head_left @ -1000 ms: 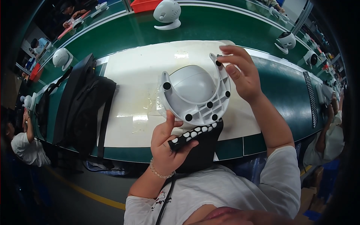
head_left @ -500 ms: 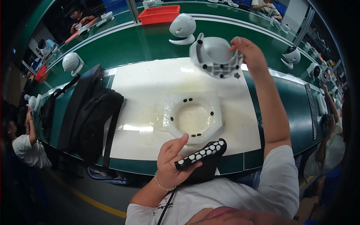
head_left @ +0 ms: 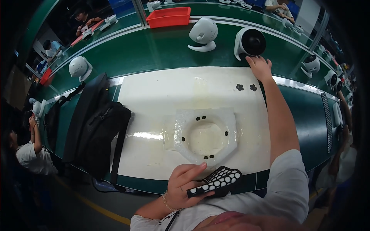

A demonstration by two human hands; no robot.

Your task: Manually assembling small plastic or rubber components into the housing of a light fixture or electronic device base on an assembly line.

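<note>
My left hand (head_left: 187, 183) holds a black strip with rows of white round dots (head_left: 217, 181) near the bench's front edge, its index finger stretched out. At the far right of the mat, my right hand (head_left: 261, 68) grips the lower front of a white device with a round black face (head_left: 250, 41). That device stands upright on the green surface, and its foot is hidden behind my fingers. Two dark flower-shaped pieces (head_left: 246, 87) lie on the white mat just nearer. In front of me is a translucent-wrapped octagonal ring (head_left: 180, 134) with small black oval pads.
A black bag (head_left: 98, 134) lies left of the white mat (head_left: 150, 92). Other white devices (head_left: 204, 34) stand along the green surface, with a red tray (head_left: 168, 17) beyond. A dotted strip (head_left: 327, 123) lies at the right. Other people sit around the benches.
My right hand has lowered the white device from a tilted, underside-showing pose to upright on the green surface. Two flower-shaped pieces now show on the mat. The dotted strip has tilted in my left hand.
</note>
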